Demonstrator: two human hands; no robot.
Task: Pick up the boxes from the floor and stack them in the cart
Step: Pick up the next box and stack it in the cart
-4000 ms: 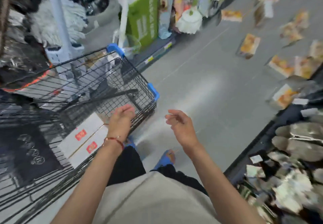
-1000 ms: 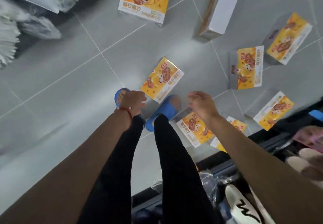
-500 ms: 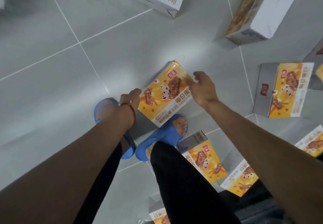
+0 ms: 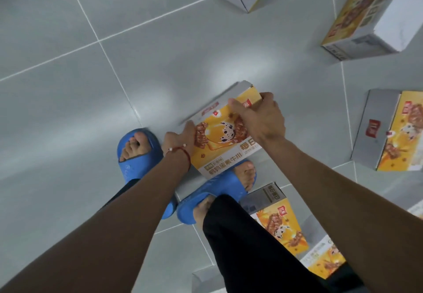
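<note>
So, grey tiled floor (image 4: 68, 75) all around me, with more yellow boxes (image 4: 400, 132) scattered to my right. The yellow snack box (image 4: 219, 148) is tilted between my hands just over my blue slides (image 4: 137, 167), can't tell if it's off the tiles. My right hand (image 4: 261, 119) has fingers curled over its far corner, and my left hand (image 4: 178, 139) clamps the left edge, red string bracelet (image 4: 183, 153) on that wrist.

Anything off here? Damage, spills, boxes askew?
No damage or spill visible. The oddity is the mess itself: yellow boxes lie scattered on the floor at mixed angles, and the upper-right box is tipped on its side. The left hand and right hand grip the box by the feet.
</note>
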